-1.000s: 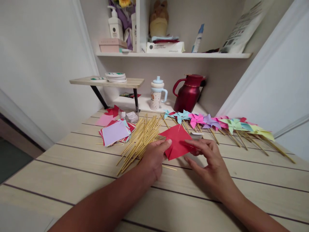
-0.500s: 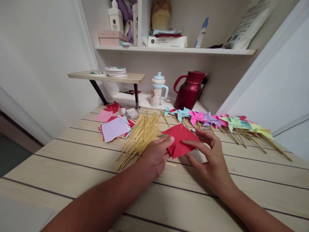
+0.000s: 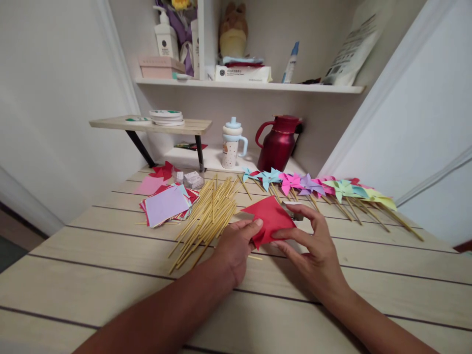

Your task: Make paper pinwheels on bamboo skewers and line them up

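A square sheet of red paper point(image 3: 271, 216) is held above the table between both hands, its lower left part bent with a slit showing. My left hand point(image 3: 236, 246) is closed on its left corner, thumb on top and fingers beneath. My right hand point(image 3: 313, 246) pinches the lower right edge between thumb and a finger, while the index finger reaches out past the right corner. Behind that corner lies a small greyish object point(image 3: 295, 212), partly hidden, whose kind I cannot make out. Left of the paper is a loose pile of thin yellow sticks point(image 3: 206, 216).
Paper pinwheels on sticks point(image 3: 311, 184) lie in a row at the back right. A stack of coloured paper squares point(image 3: 167, 205) is at left, near small clear boxes point(image 3: 192, 180). Behind stand a cup point(image 3: 231, 147), a red thermos jug point(image 3: 278, 147) and a small raised shelf point(image 3: 199, 127).
My right thumb and finger have closed on the lower right edge of the red paper, which now bends up slightly. My head view has shifted a little.
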### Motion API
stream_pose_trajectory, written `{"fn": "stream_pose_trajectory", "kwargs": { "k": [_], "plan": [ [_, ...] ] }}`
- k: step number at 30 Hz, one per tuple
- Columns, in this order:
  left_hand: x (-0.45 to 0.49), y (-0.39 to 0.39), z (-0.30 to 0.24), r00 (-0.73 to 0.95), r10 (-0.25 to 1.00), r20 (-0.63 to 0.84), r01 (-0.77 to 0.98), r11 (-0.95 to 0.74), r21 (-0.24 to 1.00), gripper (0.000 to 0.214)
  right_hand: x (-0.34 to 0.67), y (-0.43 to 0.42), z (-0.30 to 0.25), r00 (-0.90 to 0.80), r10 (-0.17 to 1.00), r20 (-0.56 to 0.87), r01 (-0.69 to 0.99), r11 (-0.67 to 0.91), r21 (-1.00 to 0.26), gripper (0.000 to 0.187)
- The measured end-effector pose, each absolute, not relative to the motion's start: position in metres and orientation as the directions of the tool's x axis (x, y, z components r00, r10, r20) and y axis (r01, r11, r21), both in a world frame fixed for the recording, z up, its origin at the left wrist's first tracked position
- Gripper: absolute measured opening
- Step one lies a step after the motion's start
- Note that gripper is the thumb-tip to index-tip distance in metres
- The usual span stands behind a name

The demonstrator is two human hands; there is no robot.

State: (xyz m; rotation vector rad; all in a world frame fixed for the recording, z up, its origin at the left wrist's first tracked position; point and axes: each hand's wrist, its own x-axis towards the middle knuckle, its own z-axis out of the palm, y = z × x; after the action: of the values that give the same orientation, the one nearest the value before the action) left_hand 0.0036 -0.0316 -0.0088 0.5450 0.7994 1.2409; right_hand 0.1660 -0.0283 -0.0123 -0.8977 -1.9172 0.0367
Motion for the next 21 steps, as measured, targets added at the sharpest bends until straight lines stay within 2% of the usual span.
{"fn": "stream_pose_trajectory", "kwargs": {
  "k": [12,21],
  "plan": [
    [0.0054,-0.0316,-0.0038,0.047,0.973,-0.227,-0.614,0.208,0.762,0.029,0.1683,-0.024,-0.0137,-0.116,0.739,0.664,0.533,0.611,-0.586,0.017],
    [0.0068,-0.0319,-0.0023,0.063,0.976,-0.21,-0.61,0.204,0.766,0.025,0.1674,-0.0226,-0.011,-0.084,0.761,0.644,0.513,0.587,-0.626,0.018]
  ]
}}
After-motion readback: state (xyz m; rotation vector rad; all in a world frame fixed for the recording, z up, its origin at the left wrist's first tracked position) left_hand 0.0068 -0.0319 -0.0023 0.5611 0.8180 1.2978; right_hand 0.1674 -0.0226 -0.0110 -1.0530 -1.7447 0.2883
